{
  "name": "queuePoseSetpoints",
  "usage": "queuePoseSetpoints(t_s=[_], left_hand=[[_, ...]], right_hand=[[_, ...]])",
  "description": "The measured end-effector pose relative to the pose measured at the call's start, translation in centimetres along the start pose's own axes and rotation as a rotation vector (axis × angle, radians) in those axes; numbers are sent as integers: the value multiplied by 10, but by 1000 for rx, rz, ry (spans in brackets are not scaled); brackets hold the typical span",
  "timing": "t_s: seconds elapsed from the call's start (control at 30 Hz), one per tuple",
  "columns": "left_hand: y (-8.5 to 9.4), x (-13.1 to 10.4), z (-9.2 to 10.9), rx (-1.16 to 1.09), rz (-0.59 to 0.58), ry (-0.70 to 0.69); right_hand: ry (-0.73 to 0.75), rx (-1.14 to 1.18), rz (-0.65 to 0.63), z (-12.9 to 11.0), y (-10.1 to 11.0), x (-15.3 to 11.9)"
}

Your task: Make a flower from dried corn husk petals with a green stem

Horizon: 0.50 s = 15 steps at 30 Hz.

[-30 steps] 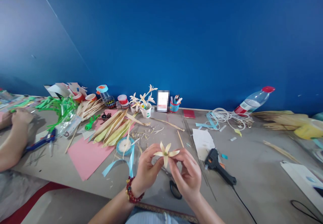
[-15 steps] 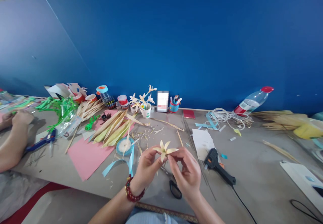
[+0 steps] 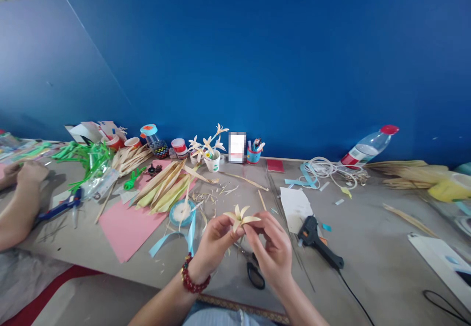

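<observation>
Between my two hands is a cream-coloured artificial flower (image 3: 241, 217) with several narrow pointed petals, facing upward. My left hand (image 3: 217, 238) pinches it from the left, thumb near its base; a beaded bracelet circles that wrist. My right hand (image 3: 271, 245) closes on the flower's right side, fingertips at a petal and the base. Below the hands lie scissors (image 3: 255, 274) with black handles, partly hidden by my right hand. A black glue gun (image 3: 320, 245) rests to the right of my right hand.
Left of my hands are a blue ribbon roll (image 3: 182, 212), pink paper (image 3: 128, 230) and dried husks (image 3: 162, 188). A white cup (image 3: 213, 164) holds similar flowers. A bottle (image 3: 370, 147) leans at the back right. At far left, another person's hands (image 3: 31, 176) work beside green pipe cleaners (image 3: 86, 162).
The flower has tipped and shifted very slightly between my fingers. Both hands keep their hold, and the things on the table stay in place.
</observation>
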<state>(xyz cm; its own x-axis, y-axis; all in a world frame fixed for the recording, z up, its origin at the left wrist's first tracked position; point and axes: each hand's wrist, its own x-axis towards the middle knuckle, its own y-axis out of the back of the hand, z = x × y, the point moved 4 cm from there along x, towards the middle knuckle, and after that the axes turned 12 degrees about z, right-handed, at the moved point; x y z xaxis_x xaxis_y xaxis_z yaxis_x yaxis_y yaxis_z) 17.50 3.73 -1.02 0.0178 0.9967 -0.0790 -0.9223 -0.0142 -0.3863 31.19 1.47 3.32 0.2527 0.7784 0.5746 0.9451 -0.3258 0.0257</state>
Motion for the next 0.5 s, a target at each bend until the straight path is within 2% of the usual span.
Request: queuePoseSetpoints(t_s=[0.33,0.5], left_hand=[[-1,1,0,-172,7,97],[1,1,-1,-153,1,102]], right_hand=[[-144,-30,-32,16,6,-12],[-155,72,66,24,9,-13]])
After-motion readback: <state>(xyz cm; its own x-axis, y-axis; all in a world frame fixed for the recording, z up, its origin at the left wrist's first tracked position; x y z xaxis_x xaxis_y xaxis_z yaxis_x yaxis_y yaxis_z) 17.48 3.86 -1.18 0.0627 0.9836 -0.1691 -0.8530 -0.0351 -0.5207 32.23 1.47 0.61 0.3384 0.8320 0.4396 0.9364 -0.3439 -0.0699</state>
